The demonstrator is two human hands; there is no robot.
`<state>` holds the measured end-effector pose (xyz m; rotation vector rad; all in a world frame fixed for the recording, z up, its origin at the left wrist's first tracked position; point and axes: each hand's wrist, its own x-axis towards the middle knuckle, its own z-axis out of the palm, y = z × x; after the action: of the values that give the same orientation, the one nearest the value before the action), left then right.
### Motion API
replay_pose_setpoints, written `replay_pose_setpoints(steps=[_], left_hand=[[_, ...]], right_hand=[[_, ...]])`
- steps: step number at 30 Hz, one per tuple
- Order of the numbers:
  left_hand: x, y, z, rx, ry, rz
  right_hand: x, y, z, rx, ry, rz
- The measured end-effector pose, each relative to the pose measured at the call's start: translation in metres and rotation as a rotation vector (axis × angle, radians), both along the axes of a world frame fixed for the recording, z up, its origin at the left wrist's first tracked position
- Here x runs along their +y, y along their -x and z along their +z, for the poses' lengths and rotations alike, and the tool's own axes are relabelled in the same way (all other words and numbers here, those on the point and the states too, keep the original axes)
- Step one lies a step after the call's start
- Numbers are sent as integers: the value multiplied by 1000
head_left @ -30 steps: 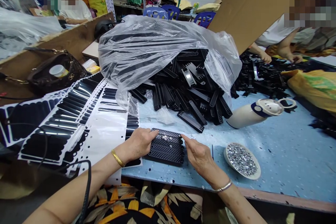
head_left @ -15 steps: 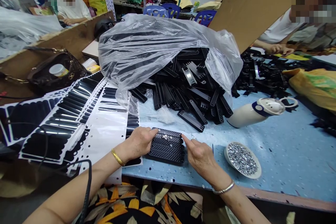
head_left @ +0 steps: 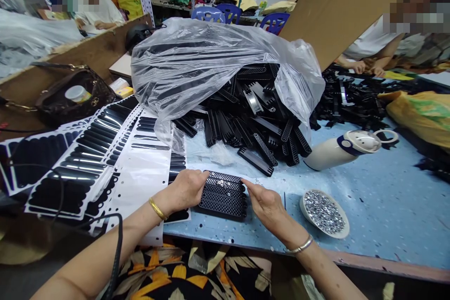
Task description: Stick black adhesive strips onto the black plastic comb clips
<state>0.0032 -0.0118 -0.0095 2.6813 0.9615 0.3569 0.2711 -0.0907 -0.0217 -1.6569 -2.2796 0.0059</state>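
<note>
A row of black textured plastic strips [head_left: 222, 204] lies side by side near the table's front edge. Several tiny silvery pieces [head_left: 221, 183] rest on top of them. My left hand [head_left: 188, 188] grips the left end of the row, its thumb on the top left corner and its other fingers curled. At the top right corner, the fingertips of my right hand [head_left: 266, 201] touch the end of the farthest strip. They are pressed together; whatever is between them is too small or hidden to make out. Right of that hand stands a white bowl [head_left: 348, 232] of small shiny metal pieces.
A clear plastic bag [head_left: 197, 51] spills black strips [head_left: 258, 161] behind my hands. Sheets of black stickers [head_left: 70, 183] lie at left. A white bottle [head_left: 326, 153] leans at right, with black parts [head_left: 337, 98] beyond. Two people sit across the table; a dark handbag [head_left: 52, 98] is far left.
My right hand has shifted slightly, its fingers drawn closer together at the strip's corner. My left hand stays on the row. The co-worker at right has moved both hands closer in.
</note>
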Motion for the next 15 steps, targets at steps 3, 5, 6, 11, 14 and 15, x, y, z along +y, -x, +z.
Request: replay_pose_setpoints(steps=[3,5,6,11,14,15], left_hand=[[0,0,2,-11,-2,-7],[0,0,3,-17,-5,-9],[0,0,4,-18,-5,-9],[1,0,1,-25,0,-5],[1,0,0,-22,3,-4],[1,0,0,-16,3,-3]], right_hand=[[1,-2,-2,-14,-57,14],[2,-3,-5,-74,-102,40],[2,-3,-6,-94,-111,50],[3,-2,-1,-173,-104,53],[3,0,5,-244,-112,33],[3,0,7,-258,-107,27]])
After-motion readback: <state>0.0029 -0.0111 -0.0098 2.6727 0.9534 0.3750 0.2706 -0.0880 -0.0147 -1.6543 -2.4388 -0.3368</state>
